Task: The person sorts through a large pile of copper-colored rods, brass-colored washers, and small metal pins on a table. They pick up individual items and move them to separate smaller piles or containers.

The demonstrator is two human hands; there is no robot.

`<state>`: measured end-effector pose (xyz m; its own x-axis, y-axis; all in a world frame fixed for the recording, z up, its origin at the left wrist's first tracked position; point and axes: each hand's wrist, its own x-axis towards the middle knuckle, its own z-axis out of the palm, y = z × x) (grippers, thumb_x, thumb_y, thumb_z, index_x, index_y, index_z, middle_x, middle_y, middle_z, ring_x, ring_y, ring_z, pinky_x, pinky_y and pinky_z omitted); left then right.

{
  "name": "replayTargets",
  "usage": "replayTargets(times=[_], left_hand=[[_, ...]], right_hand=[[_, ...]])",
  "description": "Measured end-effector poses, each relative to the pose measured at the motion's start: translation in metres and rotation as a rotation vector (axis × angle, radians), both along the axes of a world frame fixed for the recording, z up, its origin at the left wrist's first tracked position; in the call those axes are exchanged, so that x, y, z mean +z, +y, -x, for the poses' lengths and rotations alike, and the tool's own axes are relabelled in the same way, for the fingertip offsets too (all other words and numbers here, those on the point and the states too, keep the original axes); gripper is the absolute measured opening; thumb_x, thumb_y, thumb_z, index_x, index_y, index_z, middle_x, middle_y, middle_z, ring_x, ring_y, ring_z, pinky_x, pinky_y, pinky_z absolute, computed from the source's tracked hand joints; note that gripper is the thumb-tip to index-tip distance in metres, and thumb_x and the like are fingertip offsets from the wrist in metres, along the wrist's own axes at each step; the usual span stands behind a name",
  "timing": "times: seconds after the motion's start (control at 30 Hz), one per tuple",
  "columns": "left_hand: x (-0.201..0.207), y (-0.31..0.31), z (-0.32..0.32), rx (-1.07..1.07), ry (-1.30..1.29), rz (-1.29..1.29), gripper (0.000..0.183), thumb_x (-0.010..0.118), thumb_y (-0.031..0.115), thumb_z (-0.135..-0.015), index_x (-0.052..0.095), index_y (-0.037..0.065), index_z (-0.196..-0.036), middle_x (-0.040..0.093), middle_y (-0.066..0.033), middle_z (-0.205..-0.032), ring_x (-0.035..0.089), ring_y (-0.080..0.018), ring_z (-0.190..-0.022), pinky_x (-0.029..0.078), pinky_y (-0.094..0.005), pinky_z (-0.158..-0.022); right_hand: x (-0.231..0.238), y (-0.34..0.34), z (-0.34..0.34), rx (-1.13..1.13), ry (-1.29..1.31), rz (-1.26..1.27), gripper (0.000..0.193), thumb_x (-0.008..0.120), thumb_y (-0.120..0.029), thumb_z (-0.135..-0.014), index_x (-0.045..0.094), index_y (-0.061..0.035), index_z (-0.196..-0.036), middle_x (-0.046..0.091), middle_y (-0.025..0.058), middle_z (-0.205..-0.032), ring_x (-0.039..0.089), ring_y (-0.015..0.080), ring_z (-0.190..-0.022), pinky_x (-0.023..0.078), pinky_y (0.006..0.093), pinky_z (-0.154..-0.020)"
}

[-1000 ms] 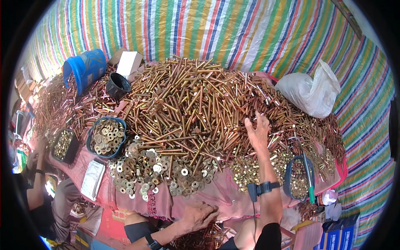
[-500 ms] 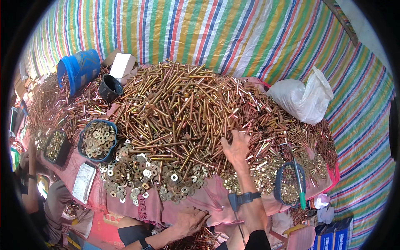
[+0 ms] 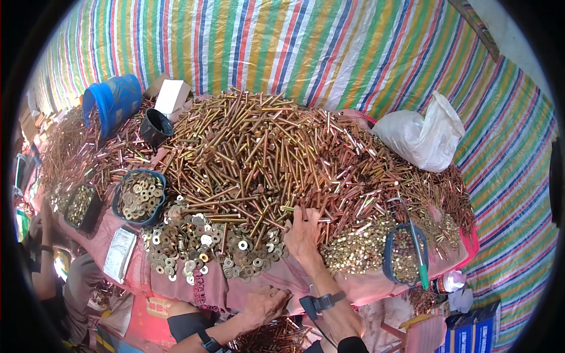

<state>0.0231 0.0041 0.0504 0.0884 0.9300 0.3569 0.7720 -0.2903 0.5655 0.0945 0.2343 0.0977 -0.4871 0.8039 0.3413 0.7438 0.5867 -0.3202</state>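
Note:
A large heap of long brassy bolts covers the middle of the cloth-covered table. My right hand is at the heap's near edge, its fingers closed; a bolt with a greenish shine sticks out to the left from its fingertips. Just left of this hand lie many loose flat washers. Small brassy nuts are piled to its right. My left hand rests at the table's front edge with fingers curled; what is inside them, if anything, is hidden.
Washers fill a blue-rimmed tub on the left; nuts fill another tub on the right, with a green-handled tool across it. A blue bucket, black cup and white sack stand behind. Another person's arm is at far left.
My right hand has moved left and nearer to me, from spread over the bolts to closed with a bolt at its fingertips. The left hand stays at the front edge.

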Motion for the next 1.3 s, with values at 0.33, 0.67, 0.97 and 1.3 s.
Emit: replayTargets(times=[0.33, 0.67, 0.97, 1.3], left_hand=[[0.003, 0.000, 0.002, -0.006, -0.056, -0.022, 0.034, 0.082, 0.025, -0.086, 0.070, 0.015, -0.117, 0.067, -0.0073, -0.085, 0.068, -0.0301, -0.077, 0.055, -0.0427, -0.063], [0.010, 0.004, -0.003, 0.068, -0.045, -0.079, 0.017, 0.077, 0.027, -0.095, 0.071, 0.016, -0.107, 0.066, -0.0066, -0.077, 0.066, -0.0288, -0.067, 0.051, -0.0412, -0.055], [0.003, 0.004, -0.006, 0.036, -0.009, 0.069, 0.029, 0.073, 0.029, -0.095, 0.068, 0.015, -0.121, 0.071, -0.0118, -0.094, 0.070, -0.0352, -0.079, 0.055, -0.0470, -0.061], [0.008, 0.008, -0.007, 0.025, -0.009, -0.006, 0.032, 0.075, 0.020, -0.090, 0.066, 0.012, -0.119, 0.070, -0.0134, -0.088, 0.070, -0.0345, -0.077, 0.057, -0.0469, -0.063]], right_hand=[[0.084, -0.021, -0.033, 0.191, -0.249, 0.344, 0.044, 0.063, -0.029, -0.100, 0.067, -0.0203, -0.144, 0.053, 0.0202, -0.149, 0.049, 0.0387, -0.139, 0.044, 0.0486, -0.116], [0.108, 0.128, -0.030, -0.168, 0.216, 0.297, 0.073, 0.066, -0.057, -0.102, 0.055, -0.0067, -0.154, 0.048, 0.0288, -0.157, 0.050, 0.0432, -0.144, 0.039, 0.0577, -0.123], [0.044, 0.142, -0.005, -0.205, 0.171, 0.360, 0.084, 0.066, -0.064, -0.096, 0.041, -0.0133, -0.158, 0.041, 0.0261, -0.159, 0.039, 0.0461, -0.148, 0.035, 0.0683, -0.118], [0.066, 0.087, -0.013, -0.097, 0.114, 0.624, 0.067, 0.055, -0.056, -0.101, 0.039, -0.0083, -0.146, 0.068, 0.0302, -0.127, 0.068, 0.0490, -0.117, 0.047, 0.0653, -0.110]])
